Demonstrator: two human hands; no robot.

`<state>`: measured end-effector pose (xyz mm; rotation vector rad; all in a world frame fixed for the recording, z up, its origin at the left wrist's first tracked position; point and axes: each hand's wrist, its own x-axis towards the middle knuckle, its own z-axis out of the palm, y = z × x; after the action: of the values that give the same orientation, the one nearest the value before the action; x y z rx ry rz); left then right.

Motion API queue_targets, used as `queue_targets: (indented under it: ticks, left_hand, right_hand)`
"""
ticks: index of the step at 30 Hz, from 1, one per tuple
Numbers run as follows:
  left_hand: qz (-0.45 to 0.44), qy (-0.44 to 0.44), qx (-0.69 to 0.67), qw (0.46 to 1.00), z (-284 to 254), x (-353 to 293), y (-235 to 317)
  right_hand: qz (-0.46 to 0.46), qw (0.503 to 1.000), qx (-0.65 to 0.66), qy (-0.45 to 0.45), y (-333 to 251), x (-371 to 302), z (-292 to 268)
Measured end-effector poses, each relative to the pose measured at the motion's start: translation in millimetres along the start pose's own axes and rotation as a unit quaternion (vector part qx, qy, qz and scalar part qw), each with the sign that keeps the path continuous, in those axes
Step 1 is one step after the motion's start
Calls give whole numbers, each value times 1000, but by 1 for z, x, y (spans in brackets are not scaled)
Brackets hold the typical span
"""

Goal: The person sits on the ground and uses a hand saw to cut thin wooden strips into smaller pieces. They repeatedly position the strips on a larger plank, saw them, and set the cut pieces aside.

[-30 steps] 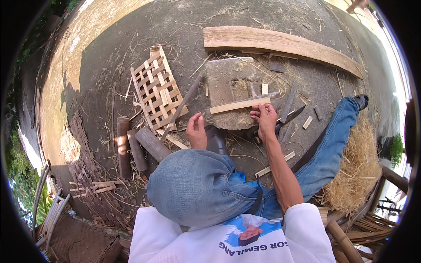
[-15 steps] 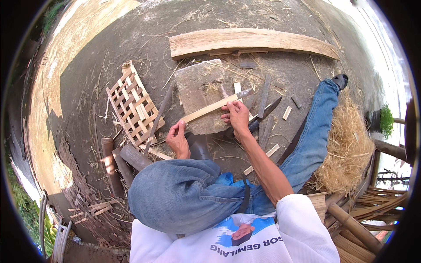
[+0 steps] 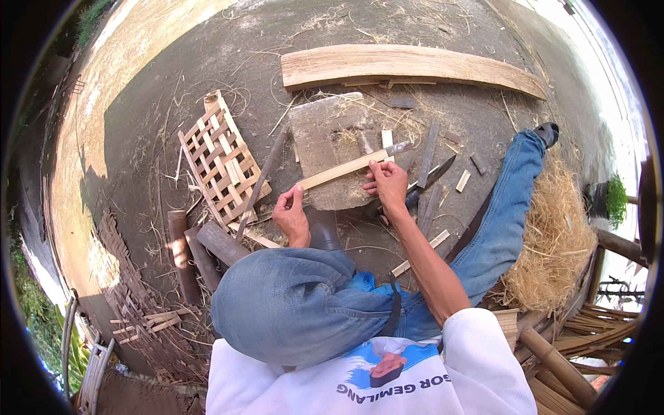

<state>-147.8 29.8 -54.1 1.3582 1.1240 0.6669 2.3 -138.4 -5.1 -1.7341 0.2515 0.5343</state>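
A pale, flat wooden strip (image 3: 342, 169) runs slantwise between my two hands, above a worn grey slab (image 3: 321, 131) on the ground. Its near left end is pinched between thumb and forefinger of my left hand (image 3: 293, 220). Farther along, the fingertips of my right hand (image 3: 389, 185) grip the strip's edge, the other fingers curled below. Past my right fingers the far tip looks grey; whether this is the strip or something beneath it, I cannot tell. Just right of my right hand lies a dark-bladed knife (image 3: 437, 173), its handle partly behind my wrist.
A long, curved wooden plank (image 3: 408, 63) lies beyond the slab. On the left are a woven lattice panel (image 3: 225, 155), a thin dark rod (image 3: 261, 187) and short, thick bamboo pieces (image 3: 181, 256). Wood shavings (image 3: 550, 242) are heaped beside my outstretched right leg (image 3: 494, 214).
The whole scene has shifted slightly rightward in the picture. Both hands keep their hold on the strip, which stays nearly in the same place over the slab.
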Motion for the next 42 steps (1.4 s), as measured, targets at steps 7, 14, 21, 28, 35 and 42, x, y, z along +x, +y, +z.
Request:
queue_targets:
  ticks: [7,14,21,28,35,42]
  left_hand:
    - [12,21,-12,1000,4,-5,8]
    - [7,26,-8,1000,6,-8,14]
    - [-9,25,-21,999,8,-10,18]
    - [349,-93,283,889,17,-8,66]
    - [428,-292,280,808,64,3,64]
    - [372,-318,337,804,83,9,58]
  right_hand:
    - [-461,799,-386,-32,-7,-30,6]
    - [-487,747,-442,-102,14,-13,10]
    - [-492,745,-438,-107,15,-14,9]
    - [-494,751,-428,-99,16,-11,4]
    - [-494,743,-436,-114,13,-12,5]
    - [-487,759,-419,-111,16,-13,4]
